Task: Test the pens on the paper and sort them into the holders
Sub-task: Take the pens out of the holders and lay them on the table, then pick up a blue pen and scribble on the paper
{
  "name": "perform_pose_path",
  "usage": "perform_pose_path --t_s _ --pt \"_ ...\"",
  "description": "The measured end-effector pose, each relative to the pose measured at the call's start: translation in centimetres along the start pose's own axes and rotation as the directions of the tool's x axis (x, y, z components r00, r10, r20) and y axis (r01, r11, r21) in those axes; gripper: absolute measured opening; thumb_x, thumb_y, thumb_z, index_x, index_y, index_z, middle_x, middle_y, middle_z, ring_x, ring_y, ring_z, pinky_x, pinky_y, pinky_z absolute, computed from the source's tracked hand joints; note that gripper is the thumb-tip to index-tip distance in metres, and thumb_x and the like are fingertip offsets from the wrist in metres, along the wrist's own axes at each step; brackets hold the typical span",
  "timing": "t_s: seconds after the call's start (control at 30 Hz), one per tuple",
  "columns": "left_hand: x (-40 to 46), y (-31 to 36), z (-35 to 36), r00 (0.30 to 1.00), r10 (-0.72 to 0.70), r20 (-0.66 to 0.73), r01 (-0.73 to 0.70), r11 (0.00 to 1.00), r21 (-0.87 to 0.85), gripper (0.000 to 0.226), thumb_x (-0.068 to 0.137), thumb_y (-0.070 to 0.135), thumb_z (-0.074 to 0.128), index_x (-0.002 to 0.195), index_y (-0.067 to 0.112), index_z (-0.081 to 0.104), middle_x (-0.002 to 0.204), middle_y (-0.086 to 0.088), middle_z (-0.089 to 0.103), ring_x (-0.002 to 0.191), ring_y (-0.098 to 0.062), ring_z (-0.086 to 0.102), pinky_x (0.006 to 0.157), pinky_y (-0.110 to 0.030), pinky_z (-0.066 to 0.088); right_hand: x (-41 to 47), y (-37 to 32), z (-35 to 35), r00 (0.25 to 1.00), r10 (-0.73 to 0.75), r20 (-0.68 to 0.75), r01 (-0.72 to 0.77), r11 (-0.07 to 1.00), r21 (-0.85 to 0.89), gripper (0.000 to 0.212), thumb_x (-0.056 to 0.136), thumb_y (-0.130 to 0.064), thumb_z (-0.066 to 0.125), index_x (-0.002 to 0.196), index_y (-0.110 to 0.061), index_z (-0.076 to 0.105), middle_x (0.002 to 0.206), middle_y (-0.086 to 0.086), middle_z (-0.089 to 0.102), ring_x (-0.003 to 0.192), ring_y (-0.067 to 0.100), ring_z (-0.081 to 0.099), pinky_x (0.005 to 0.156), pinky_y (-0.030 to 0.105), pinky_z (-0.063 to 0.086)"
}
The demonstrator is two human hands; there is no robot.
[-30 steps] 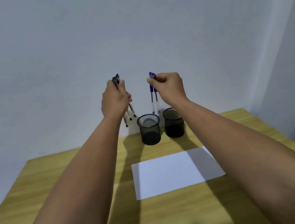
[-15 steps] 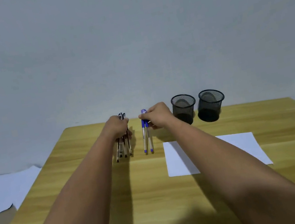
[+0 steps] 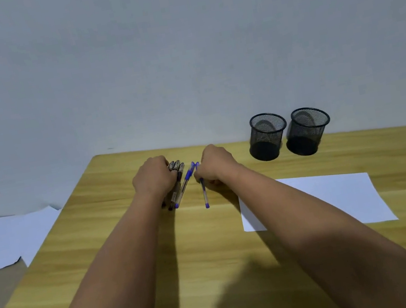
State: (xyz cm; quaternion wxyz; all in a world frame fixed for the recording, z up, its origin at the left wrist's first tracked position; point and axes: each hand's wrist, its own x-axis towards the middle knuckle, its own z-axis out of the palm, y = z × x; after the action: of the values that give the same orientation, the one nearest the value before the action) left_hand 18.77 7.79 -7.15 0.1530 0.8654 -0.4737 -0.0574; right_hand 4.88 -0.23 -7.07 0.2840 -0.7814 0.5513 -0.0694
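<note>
On the wooden table (image 3: 136, 274) my left hand (image 3: 154, 179) is curled over a bundle of black pens (image 3: 178, 185) that lies flat on the wood. My right hand (image 3: 215, 165) pinches the upper end of one blue pen (image 3: 204, 194), whose tip points toward me. A second blue pen (image 3: 187, 179) lies slanted between the hands, resting against the black bundle. Two black mesh holders (image 3: 268, 137) (image 3: 308, 132) stand empty at the back right. A white sheet of paper (image 3: 339, 197) lies to the right, partly covered by my right forearm.
More white paper (image 3: 0, 241) lies on a lower surface beyond the table's left edge. A plain grey wall rises right behind the table and the holders.
Both hands have come down from above the holders and to the left, laying the pens on the table. One blue pen has tipped left against the black pens.
</note>
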Motion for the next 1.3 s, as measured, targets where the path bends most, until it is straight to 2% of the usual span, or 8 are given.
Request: perform_pose_path --t_s 0.23,0.33,0.53,0.63,0.77,0.93,1.17,1.3 --pt "-1.0 -0.4 -0.8 0.998 0.012 -0.054 -0.015 0.999 -0.039 0.044 0.092 0.046 0.06 0.129 0.022 0.062 0.132 -0.004 0.06 0.116 -0.029 0.059 0.084 -0.043 0.054 -1.3 -0.2 -1.4 0.992 0.04 -0.116 -0.028 0.994 0.105 0.031 0.084 -0.023 0.082 0.077 -0.014 0.054 0.089 0.008 0.067 0.083 0.03 0.068 0.053 0.029 0.043" --pt "-1.8 0.0 -2.4 0.993 0.068 -0.094 -0.077 0.993 -0.09 0.043 0.093 0.042 0.061 0.132 0.025 0.061 0.133 -0.001 0.061 0.118 -0.026 0.058 0.085 -0.042 0.053 -2.9 -0.4 -3.7 0.994 0.023 -0.107 0.0 0.979 0.205 0.024 0.078 -0.023 0.081 0.074 -0.012 0.059 0.078 0.008 0.071 0.075 0.03 0.073 0.067 0.035 0.06" --pt "-4.9 2.6 -5.7 0.924 0.38 -0.042 -0.382 0.911 -0.157 0.061 0.088 0.024 0.067 0.146 0.034 0.051 0.144 0.007 0.056 0.13 -0.018 0.054 0.095 -0.038 0.05 -9.1 1.5 -8.1 0.992 -0.12 0.029 0.082 0.816 0.572 0.006 0.09 -0.002 0.076 0.089 -0.001 0.07 0.081 0.018 0.065 0.057 0.02 0.07 0.053 0.028 0.055" --pt "-7.3 4.3 -5.7 0.848 0.526 -0.062 -0.53 0.842 -0.099 0.042 0.09 0.027 0.069 0.132 0.031 0.065 0.127 0.007 0.069 0.118 -0.018 0.062 0.091 -0.038 0.053 -12.1 3.9 -9.4 0.991 -0.132 0.022 0.088 0.769 0.633 0.005 0.092 -0.003 0.078 0.095 0.001 0.077 0.098 0.036 0.075 0.075 0.029 0.068 0.054 0.026 0.054" --pt "-10.2 5.9 -5.0 0.795 0.598 -0.098 -0.604 0.796 -0.042 0.02 0.096 0.034 0.065 0.109 0.026 0.076 0.096 0.005 0.076 0.091 -0.021 0.066 0.073 -0.038 0.055 -15.2 7.5 -11.1 0.997 -0.068 0.049 0.011 0.688 0.726 0.013 0.094 -0.012 0.081 0.104 -0.003 0.079 0.095 0.015 0.081 0.075 0.019 0.074 0.059 0.023 0.056" --pt "-12.4 7.5 -3.7 0.816 0.577 -0.044 -0.574 0.798 -0.182 0.018 0.095 0.033 0.066 0.1 0.021 0.078 0.083 0.001 0.075 0.077 -0.02 0.064 0.068 -0.039 0.054 -17.6 10.9 -9.7 1.0 0.023 0.021 -0.029 0.403 0.915 0.027 0.096 -0.025 0.08 0.114 -0.005 0.078 0.088 0.002 0.078 0.065 0.012 0.07 0.061 0.023 0.057" --pt "-14.7 10.4 -2.5 0.791 0.612 0.014 -0.576 0.751 -0.323 0.03 0.101 0.037 0.058 0.084 0.016 0.07 0.069 0.007 0.069 0.053 -0.002 0.051 0.056 -0.029 0.037 -17.4 11.3 -7.4 0.982 0.166 -0.094 0.035 0.327 0.944 0.021 0.106 -0.031 0.067 0.098 -0.013 0.076 0.068 -0.004 0.062 0.051 0.008 0.053 0.053 0.022 0.047" --pt "-16.0 10.7 -1.8 0.813 0.58 0.049 -0.511 0.751 -0.42 0.046 0.106 0.043 0.042 0.076 0.011 0.056 0.072 -0.007 0.066 0.065 -0.022 0.055 0.061 -0.04 0.04 -17.1 10.8 -6.4 0.969 0.216 -0.121 0.047 0.321 0.946 0.03 0.109 -0.033 0.061 0.088 -0.013 0.069 0.06 -0.004 0.054 0.048 0.01 0.043 0.048 0.022 0.038"
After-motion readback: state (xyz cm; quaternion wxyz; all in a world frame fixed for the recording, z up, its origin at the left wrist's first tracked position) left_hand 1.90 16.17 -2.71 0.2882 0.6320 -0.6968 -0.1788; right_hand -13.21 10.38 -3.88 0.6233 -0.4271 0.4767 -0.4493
